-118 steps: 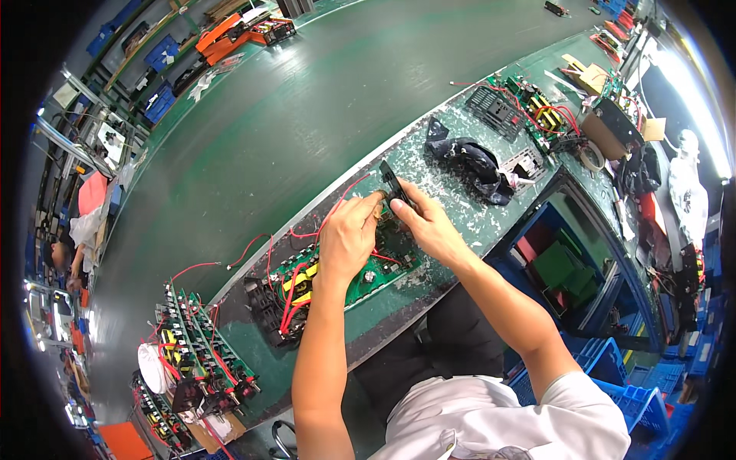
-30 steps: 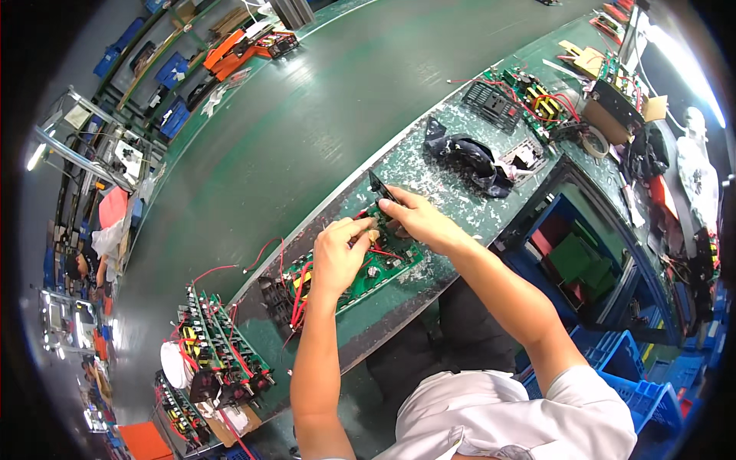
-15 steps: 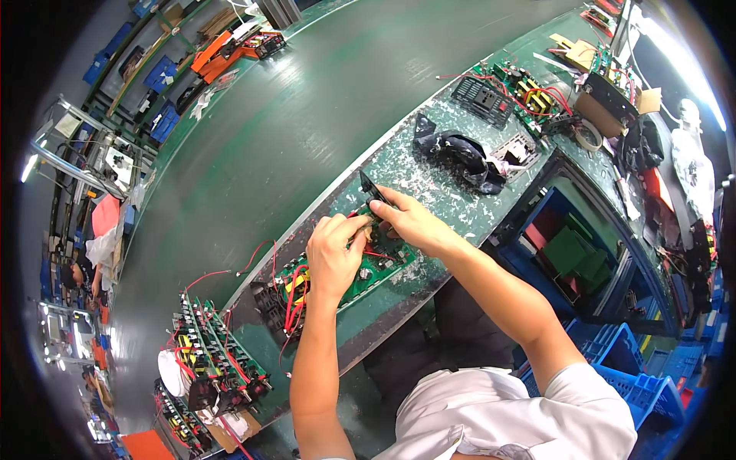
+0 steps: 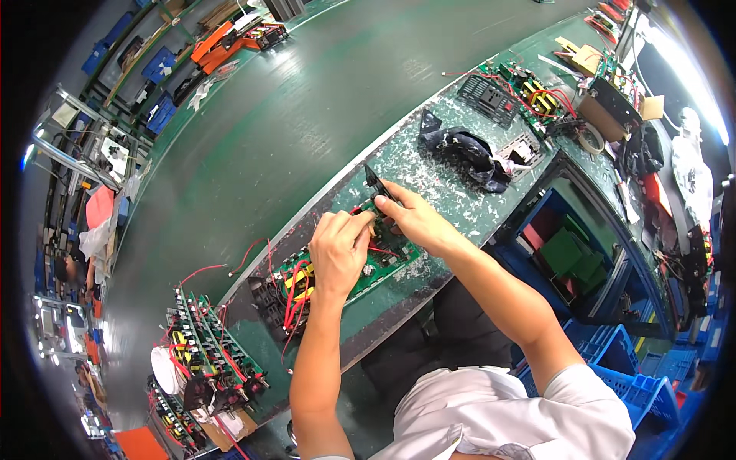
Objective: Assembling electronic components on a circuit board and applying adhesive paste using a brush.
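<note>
cutter (image 4: 375, 182) in right hand (image 4: 414, 221) points up-left, away from worker.

The left hand (image 4: 340, 253) and right hand (image 4: 414, 218) covered the middle of the green circuit board (image 4: 366, 268) — whatever the fingertips pinched there was too small to tell. A black tool (image 4: 375, 182) was half hidden.

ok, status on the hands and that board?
Left hand pinching at the green circuit board. Right hand grips a black tool at the board's edge. Red wires loop beside; nothing blocking.
</note>
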Demonstrator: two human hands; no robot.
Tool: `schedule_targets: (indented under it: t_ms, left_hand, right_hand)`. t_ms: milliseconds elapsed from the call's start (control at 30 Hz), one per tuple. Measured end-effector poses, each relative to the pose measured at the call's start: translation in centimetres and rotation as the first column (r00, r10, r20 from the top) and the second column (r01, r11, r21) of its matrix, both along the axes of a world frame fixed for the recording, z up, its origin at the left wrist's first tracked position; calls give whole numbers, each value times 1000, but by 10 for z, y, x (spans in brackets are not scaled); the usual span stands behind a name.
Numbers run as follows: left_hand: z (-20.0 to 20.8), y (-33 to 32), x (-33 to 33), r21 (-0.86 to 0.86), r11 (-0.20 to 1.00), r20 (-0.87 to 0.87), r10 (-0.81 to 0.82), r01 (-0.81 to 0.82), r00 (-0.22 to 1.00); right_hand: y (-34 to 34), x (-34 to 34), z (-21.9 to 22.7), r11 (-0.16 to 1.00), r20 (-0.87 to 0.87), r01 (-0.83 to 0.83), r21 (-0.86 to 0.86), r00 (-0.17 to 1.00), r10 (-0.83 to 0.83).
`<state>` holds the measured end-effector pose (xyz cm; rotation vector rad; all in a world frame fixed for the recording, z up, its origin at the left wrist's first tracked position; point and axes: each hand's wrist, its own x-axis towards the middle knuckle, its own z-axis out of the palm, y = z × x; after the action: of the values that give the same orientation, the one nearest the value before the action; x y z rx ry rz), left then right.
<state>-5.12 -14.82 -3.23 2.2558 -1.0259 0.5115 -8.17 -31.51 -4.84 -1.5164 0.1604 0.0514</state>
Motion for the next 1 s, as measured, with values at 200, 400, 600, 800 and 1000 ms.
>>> schedule_targets:
  t_ms: [200,400,600,800,1000]
  left_hand:
    - [-3,-2,-2,-68,998,-18,-10,9,1000]
    - [-4,1,-2,-63,998,12,-25,26,1000]
    - [-4,4,1,-36,991,49,-127,129,991]
    - [-1,4,-3,-129,979,26,-154,156,988]
    - [-2,6,-5,-138,973,62,-180,187,982]
  right_hand:
    - [6,3,-23,973,118,87,-215,991,-62]
    - [17,-9,-5,909,160,110,-402,986,-48]
    - [27,-18,8,825,293,201,-528,955,-45]
    - [29,-22,11,835,215,157,-527,975,-48]
    - [32,-31,14,789,325,229,-571,945,-39]
